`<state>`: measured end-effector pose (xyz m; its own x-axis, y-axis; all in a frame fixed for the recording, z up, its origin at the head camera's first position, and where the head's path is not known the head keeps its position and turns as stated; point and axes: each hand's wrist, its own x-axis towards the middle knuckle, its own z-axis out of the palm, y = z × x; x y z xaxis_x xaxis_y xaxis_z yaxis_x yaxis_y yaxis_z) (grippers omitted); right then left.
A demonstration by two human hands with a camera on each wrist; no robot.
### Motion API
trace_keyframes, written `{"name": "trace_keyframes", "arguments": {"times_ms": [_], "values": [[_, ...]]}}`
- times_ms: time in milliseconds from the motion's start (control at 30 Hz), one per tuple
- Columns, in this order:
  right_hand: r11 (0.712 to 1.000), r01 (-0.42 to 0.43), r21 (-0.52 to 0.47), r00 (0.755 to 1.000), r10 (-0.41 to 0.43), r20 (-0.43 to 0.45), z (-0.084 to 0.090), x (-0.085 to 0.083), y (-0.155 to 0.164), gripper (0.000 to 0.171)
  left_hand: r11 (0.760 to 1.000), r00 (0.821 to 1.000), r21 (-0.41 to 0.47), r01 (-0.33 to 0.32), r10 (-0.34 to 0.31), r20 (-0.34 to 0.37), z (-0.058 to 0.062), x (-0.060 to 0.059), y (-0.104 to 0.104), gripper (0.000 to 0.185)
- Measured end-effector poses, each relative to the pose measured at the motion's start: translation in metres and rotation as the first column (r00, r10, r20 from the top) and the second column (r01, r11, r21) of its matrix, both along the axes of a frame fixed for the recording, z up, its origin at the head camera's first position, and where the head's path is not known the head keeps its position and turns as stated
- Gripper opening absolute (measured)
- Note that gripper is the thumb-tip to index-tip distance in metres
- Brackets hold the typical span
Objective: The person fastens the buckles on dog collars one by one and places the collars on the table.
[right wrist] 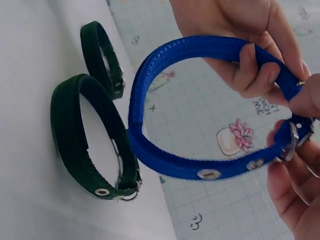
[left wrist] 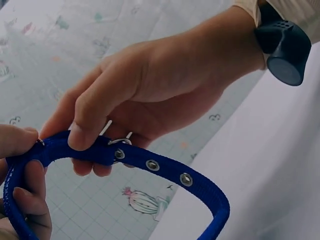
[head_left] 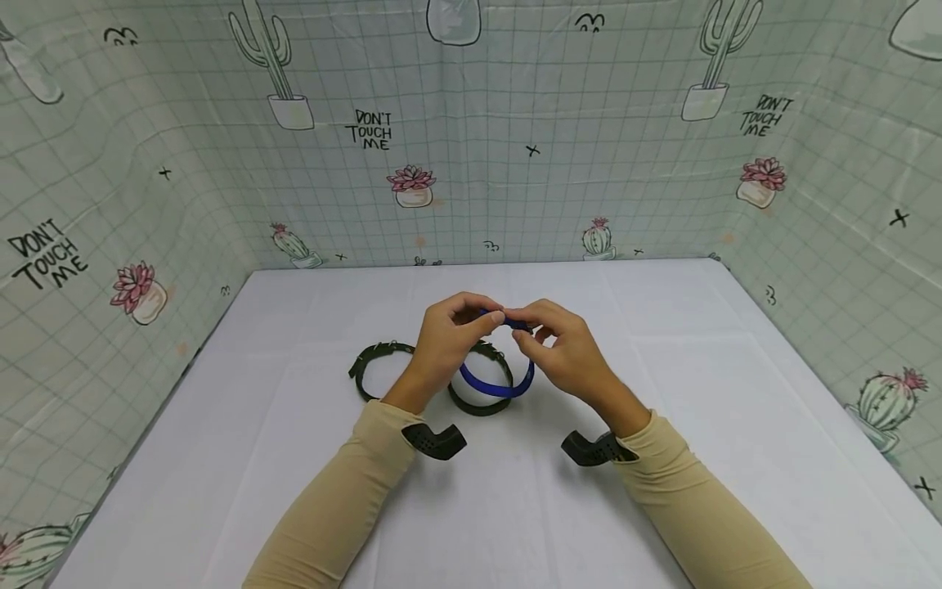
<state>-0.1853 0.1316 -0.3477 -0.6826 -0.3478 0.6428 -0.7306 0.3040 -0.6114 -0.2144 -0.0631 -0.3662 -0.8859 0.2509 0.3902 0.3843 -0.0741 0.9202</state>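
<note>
Both hands hold a blue pet collar [head_left: 496,390] above the table, its loop hanging below the fingers. My left hand [head_left: 445,339] pinches the upper left of the band; in the right wrist view, this left hand [right wrist: 225,40] has its fingertips curled around the strap. My right hand [head_left: 562,348] grips the overlapped part near the metal ring [right wrist: 292,140]. From the left wrist view, the right thumb presses on the blue strap [left wrist: 180,172], which has metal eyelets. Two dark green collars lie behind: one nearer collar [head_left: 478,409] and another collar [head_left: 375,352] to its left.
A white cloth covers the table [head_left: 471,523]. Patterned cloth walls [head_left: 486,98] with cactus prints stand behind and at both sides. Each wrist wears a black camera, the left camera [head_left: 436,442] and the right camera [head_left: 592,448].
</note>
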Motion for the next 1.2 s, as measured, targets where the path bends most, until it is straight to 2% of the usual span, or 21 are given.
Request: {"name": "trace_keyframes", "arguments": {"times_ms": [267, 367, 467, 567, 633, 700, 833, 933, 1067, 1200], "values": [[0.998, 0.059, -0.010, 0.997, -0.059, -0.057, 0.000, 0.000, 0.001, 0.025, 0.999, 1.000, -0.038, 0.008, -0.007, 0.028, -0.001, 0.001, 0.003, 0.022], [0.996, 0.088, -0.014, 0.994, -0.088, -0.058, 0.000, -0.001, 0.003, 0.026, 0.994, 1.000, -0.108, -0.021, 0.023, 0.012, -0.001, 0.000, 0.003, 0.023], [0.994, 0.104, -0.017, 0.993, -0.105, -0.050, -0.007, -0.008, 0.006, 0.026, 0.965, 0.996, -0.248, -0.088, 0.085, -0.021, 0.001, 0.001, 0.003, 0.026], [0.994, 0.112, -0.019, 0.993, -0.112, -0.039, -0.019, -0.019, 0.011, 0.027, 0.909, 0.989, -0.388, -0.151, 0.141, -0.054, 0.002, 0.002, 0.004, 0.029], [0.993, 0.114, -0.020, 0.993, -0.115, -0.025, -0.026, -0.025, 0.014, 0.027, 0.882, 0.985, -0.440, -0.169, 0.159, -0.061, 0.002, 0.003, 0.004, 0.029], [0.993, 0.117, -0.018, 0.993, -0.117, -0.007, -0.030, -0.028, 0.017, 0.027, 0.869, 0.984, -0.462, -0.177, 0.168, -0.061, 0.001, 0.004, 0.005, 0.028], [0.993, 0.120, 0.005, 0.991, -0.120, 0.062, -0.031, -0.030, 0.021, 0.027, 0.878, 0.984, -0.446, -0.175, 0.170, -0.051, -0.003, 0.003, 0.005, 0.025], [0.988, 0.147, 0.054, 0.978, -0.154, 0.142, -0.028, -0.032, 0.025, 0.031, 0.889, 0.983, -0.422, -0.177, 0.181, -0.031, -0.006, 0.001, 0.006, 0.025], [0.975, 0.187, 0.120, 0.947, -0.212, 0.242, -0.024, -0.035, 0.035, 0.035, 0.916, 0.978, -0.363, -0.169, 0.202, 0.055, -0.011, -0.001, 0.008, 0.026], [0.963, 0.210, 0.172, 0.925, -0.252, 0.284, -0.020, -0.039, 0.044, 0.035, 0.933, 0.964, -0.310, -0.184, 0.232, 0.128, -0.015, -0.005, 0.008, 0.028]]}}
